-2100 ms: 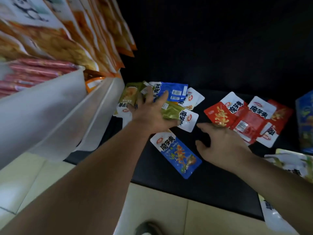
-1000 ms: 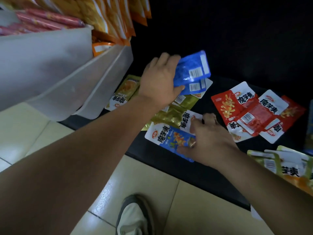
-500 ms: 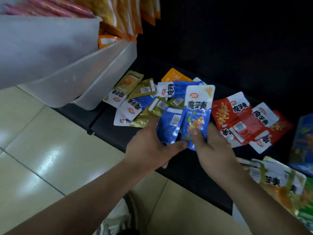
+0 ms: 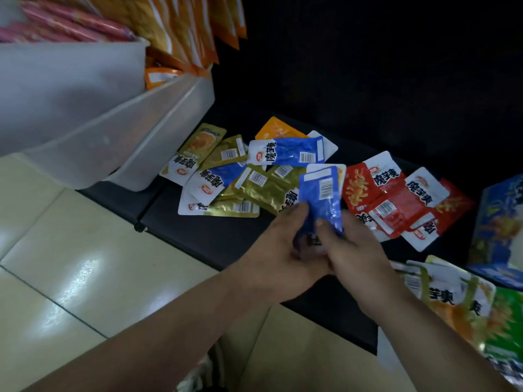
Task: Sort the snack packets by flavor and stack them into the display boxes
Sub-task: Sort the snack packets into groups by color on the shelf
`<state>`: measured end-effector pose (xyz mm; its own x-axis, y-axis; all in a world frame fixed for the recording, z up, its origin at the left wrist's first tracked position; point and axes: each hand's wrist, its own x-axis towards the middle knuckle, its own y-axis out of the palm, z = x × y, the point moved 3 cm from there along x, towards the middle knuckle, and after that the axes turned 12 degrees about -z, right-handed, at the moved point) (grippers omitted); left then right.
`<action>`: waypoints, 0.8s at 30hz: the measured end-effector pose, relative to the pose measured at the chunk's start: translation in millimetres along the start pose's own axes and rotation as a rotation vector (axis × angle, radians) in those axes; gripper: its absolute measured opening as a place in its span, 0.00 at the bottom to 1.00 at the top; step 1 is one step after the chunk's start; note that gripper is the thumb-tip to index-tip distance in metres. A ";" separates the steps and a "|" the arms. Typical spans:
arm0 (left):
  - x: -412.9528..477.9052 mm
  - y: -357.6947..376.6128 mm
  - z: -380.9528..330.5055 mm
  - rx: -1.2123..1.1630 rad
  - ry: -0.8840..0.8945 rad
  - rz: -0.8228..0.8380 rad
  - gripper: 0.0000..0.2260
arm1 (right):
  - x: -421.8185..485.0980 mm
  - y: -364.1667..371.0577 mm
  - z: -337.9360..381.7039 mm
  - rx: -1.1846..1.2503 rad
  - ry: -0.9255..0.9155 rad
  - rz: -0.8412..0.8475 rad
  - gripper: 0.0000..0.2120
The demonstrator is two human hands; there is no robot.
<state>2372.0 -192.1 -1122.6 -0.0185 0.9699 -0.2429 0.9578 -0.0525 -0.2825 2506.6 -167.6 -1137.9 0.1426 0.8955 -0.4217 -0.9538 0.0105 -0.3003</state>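
Right now both hands meet at the middle of the view, above the front edge of the black shelf point(image 4: 215, 236). The left hand point(image 4: 278, 251) curls its fingers behind the held blue packets point(image 4: 322, 199) with its thumb pressed on the front. The right hand point(image 4: 356, 250) pinches the same stack from the other side, thumb on the blue foil. The stack stands roughly upright, barcode side to the camera, and a white-topped packet shows behind the front packet. I cannot tell how many it holds beyond 2.

At 10 o'clock from the hands a loose pile lies on the shelf: gold packets point(image 4: 263, 188) overlapping each other, a lying blue packet point(image 4: 288, 152) flat on top, and an orange packet point(image 4: 277, 130) at the far side. At 2 o'clock red packets point(image 4: 396, 199) lie overlapped, just beside the held stack. A blue carton point(image 4: 498, 222) stands at 3 o'clock by the right edge, and large bags point(image 4: 452, 295) lie at 4 o'clock.

Farther out at 10 o'clock sit translucent bins point(image 4: 99, 108), with orange bags point(image 4: 184, 24) above them at 11 o'clock. Pale tiled floor point(image 4: 70, 278) fills 8 o'clock
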 end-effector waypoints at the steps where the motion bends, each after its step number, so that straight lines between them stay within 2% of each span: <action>1: 3.4 -7.1 1.6 0.067 0.081 -0.018 0.22 | 2.7 -4.3 -0.9 -0.042 -0.017 -0.040 0.06; 3: 24.3 -26.0 14.9 0.386 0.209 -0.107 0.24 | 7.3 -13.8 -3.7 -0.114 -0.028 -0.110 0.05; 5: 49.7 -42.5 25.7 0.852 0.271 -0.060 0.34 | 7.7 -21.2 -7.4 -0.107 -0.019 -0.138 0.05; 6: 59.6 -49.2 29.3 0.966 0.247 -0.023 0.36 | 7.2 -23.1 -8.5 -0.093 -0.016 -0.147 0.04; 9: 76.2 -55.5 38.7 0.990 0.365 -0.036 0.28 | 3.3 -24.6 -7.9 -0.026 0.023 -0.147 0.05; 12: 72.5 -51.6 38.0 1.029 0.534 -0.209 0.14 | -4.0 -29.8 -5.2 -0.023 -0.007 -0.123 0.06; 15: 60.0 -50.4 28.8 0.933 0.614 -0.389 0.10 | -19.8 -42.5 -1.2 -0.021 -0.014 -0.115 0.05; 17: 47.0 -46.1 16.6 0.744 0.554 -0.445 0.07 | -33.3 -59.1 -2.8 -0.026 -0.021 -0.187 0.05; 19: 33.4 -35.6 6.0 0.398 0.275 -0.395 0.11 | -44.4 -78.0 -3.8 -0.010 -0.044 -0.295 0.08; 21: 18.6 -17.5 0.4 0.026 -0.073 -0.260 0.07 | -50.5 -91.4 -4.8 -0.021 -0.056 -0.366 0.10; 22: 11.8 -7.3 -2.0 -0.081 -0.159 -0.209 0.06 | -53.0 -96.4 -6.6 -0.022 -0.051 -0.382 0.10; 24: 2.3 11.2 -7.0 -0.141 -0.196 -0.155 0.06 | -58.7 -105.3 -12.7 -0.009 -0.024 -0.387 0.10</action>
<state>2384.7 -188.9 -1119.9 -0.2101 0.8985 -0.3855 0.9694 0.1401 -0.2018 2601.9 -226.9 -1092.3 0.4849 0.8364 -0.2556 -0.8284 0.3456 -0.4409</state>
